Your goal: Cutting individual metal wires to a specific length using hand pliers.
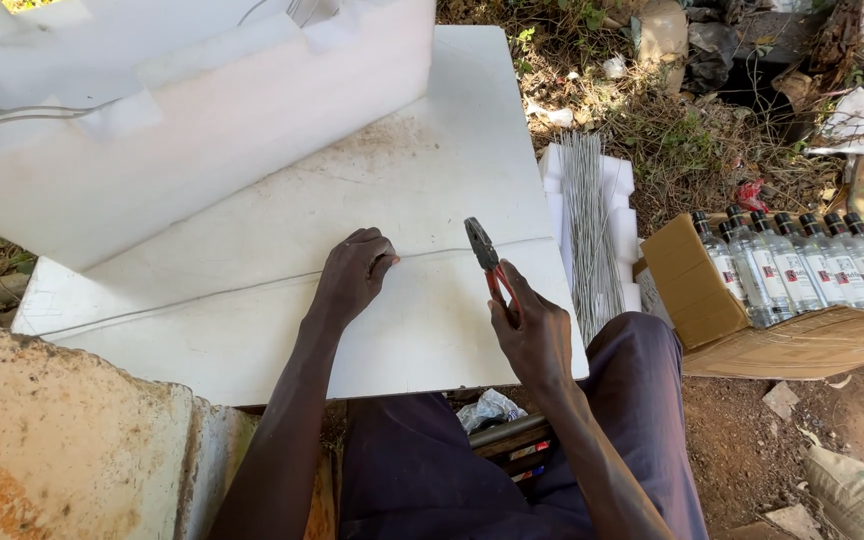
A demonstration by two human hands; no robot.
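Under the curled fingers (377,252) of the left hand (352,275) one thin wire (202,297) lies pinned on the white board (432,160), while the right hand (532,335) grips one pair of red-handled pliers (489,262), beyond which stand eight clear bottles (802,265) in one cardboard box (752,340).

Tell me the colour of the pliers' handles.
Red, on the pliers held in the right hand; the head view shows it.

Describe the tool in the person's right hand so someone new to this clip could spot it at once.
Start at the big white board across the person's lap. At its near right edge the right hand grips a pair of pliers, dark metal jaws pointing up over the board. Its red handles set it apart from the thin grey wire pinned under the left hand.
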